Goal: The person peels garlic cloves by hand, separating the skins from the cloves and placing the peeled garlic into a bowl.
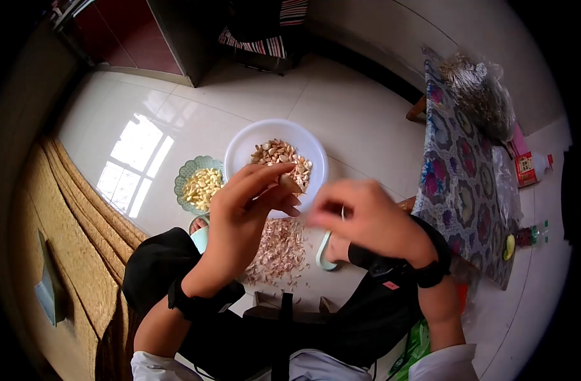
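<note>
My left hand (243,213) is raised over the near rim of a white bowl (240,141), its fingers curled around something small that I cannot make out. Just to its right, my right hand (360,213) is blurred by motion, with thumb and fingertips bent toward the left hand. Unpeeled garlic cloves (278,151) lie inside the white bowl. Left of it, a green patterned dish (184,171) holds pale peeled cloves (203,188). Papery garlic skins (281,251) are strewn on the floor below my hands, between my feet.
A table with a flowered cloth (459,171) stands at right, bearing a plastic bag of dried material (478,92). Beyond it are a red-labelled bottle (532,169) and another bottle (533,235). Woven matting (68,235) is at left, a dark red cabinet (128,35) at upper left.
</note>
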The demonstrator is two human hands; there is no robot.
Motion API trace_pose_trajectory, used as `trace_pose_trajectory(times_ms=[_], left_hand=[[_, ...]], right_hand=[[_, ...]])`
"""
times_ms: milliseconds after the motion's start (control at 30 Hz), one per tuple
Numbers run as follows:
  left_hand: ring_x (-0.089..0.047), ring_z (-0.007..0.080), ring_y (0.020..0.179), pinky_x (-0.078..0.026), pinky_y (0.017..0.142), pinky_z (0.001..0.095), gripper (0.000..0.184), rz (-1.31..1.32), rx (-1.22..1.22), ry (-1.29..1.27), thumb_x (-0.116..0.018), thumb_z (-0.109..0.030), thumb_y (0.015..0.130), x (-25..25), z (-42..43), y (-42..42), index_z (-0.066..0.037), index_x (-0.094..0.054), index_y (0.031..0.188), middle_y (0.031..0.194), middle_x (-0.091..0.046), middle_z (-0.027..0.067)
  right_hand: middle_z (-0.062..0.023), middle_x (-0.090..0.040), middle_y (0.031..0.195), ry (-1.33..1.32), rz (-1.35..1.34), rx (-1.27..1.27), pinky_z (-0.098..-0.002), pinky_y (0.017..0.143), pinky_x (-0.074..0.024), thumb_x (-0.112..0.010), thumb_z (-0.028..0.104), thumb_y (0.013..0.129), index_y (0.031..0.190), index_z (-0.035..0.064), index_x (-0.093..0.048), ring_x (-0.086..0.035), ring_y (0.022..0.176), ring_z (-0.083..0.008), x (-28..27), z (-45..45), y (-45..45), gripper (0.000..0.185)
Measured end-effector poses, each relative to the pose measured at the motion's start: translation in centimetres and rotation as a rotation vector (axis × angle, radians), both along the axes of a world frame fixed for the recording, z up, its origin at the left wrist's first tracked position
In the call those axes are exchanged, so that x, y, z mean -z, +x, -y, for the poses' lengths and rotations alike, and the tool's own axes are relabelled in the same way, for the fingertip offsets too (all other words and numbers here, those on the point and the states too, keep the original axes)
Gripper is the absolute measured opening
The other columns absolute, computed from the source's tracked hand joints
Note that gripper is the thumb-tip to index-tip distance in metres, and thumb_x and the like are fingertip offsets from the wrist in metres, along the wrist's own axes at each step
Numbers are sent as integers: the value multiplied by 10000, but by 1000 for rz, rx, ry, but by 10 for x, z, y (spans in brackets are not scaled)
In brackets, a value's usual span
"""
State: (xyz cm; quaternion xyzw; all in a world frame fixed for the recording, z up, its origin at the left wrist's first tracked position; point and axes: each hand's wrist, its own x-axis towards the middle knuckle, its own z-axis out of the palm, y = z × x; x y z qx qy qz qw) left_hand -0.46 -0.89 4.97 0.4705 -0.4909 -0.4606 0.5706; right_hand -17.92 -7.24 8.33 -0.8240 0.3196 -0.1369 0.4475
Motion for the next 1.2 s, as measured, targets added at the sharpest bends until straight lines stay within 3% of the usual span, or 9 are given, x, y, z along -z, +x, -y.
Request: trace_pose_trajectory(times_ms=[33, 167, 500, 667, 767, 867, 967, 1067, 1200], left_hand=[[-614, 176, 762, -512, 674, 265, 294, 75, 9, -41, -496, 75, 812, 1, 0, 0, 20, -527, 1099, 912, -551, 103], [-619, 185, 746, -512, 637, 260, 259, 153, -21, -68, -520, 83, 790, 6, -1, -11, 26, -546, 1041, 893, -560, 112], [-615, 193, 700, -496, 596, 263, 179, 230, -47, -118, -557, 98, 752, 11, -1, -17, 34, -547, 918, 823, -580, 126], [-600, 152, 713, -495, 591, 247, 133, -14, 22, -9, -517, 90, 795, 2, -1, -19, 56, -519, 924, 806, -578, 102], [-585, 137, 703, -488, 587, 241, 126, -114, 76, 44, -491, 89, 812, -6, -1, -18, 61, -505, 934, 803, -574, 96], [-572, 132, 684, -481, 584, 241, 124, -193, 123, 84, -488, 81, 819, -5, 0, -15, 60, -502, 940, 797, -570, 98], [-568, 136, 678, -474, 579, 242, 123, -297, 145, 129, -504, 61, 819, -7, 1, -14, 57, -502, 942, 800, -569, 103], [-566, 143, 674, -466, 575, 243, 137, -433, 187, 149, -525, 36, 817, -4, 2, -12, 48, -501, 951, 811, -569, 108], [-561, 146, 674, -454, 571, 248, 159, -560, 166, 157, -536, 14, 817, -3, 4, -9, 33, -497, 969, 835, -570, 110]], right_hand=[[-34, -593, 704, 42, 24, 117, -208, 575, -430, -602, 77, 776, 855, 12, -605, -543, 636, -67, -6, 1, 2, 103], [-63, -589, 831, 51, 241, 175, -211, 602, -448, -567, 29, 796, 893, -31, -575, -552, 682, -82, 4, -1, 7, 114], [-47, -583, 776, 68, 266, 204, -193, 608, -447, -573, 23, 789, 829, -30, -558, -554, 691, -55, 7, -6, 4, 68], [-45, -582, 788, 155, 338, 262, -208, 638, -459, -557, 7, 797, 827, -26, -524, -570, 714, -76, 7, -10, 7, 55], [-60, -589, 679, 270, 563, 330, -227, 554, -483, -565, -12, 768, 755, -18, -507, -585, 604, -92, 19, -12, 11, 60], [-74, -587, 725, 480, 648, 334, -246, 587, -502, -534, -14, 797, 786, -19, -489, -585, 637, -101, 13, -16, 12, 47], [-59, -552, 742, 560, 709, 284, -196, 545, -418, -508, 12, 821, 841, -16, -468, -487, 578, -61, 7, -17, 11, 53], [-56, -562, 746, 732, 802, 238, -232, 604, -488, -523, 11, 813, 817, -12, -487, -548, 648, -72, 4, -16, 9, 44], [-31, -487, 671, 696, 700, 375, -191, 455, -333, -500, 46, 819, 831, -2, -458, -397, 504, -43, 9, -15, 9, 64]])
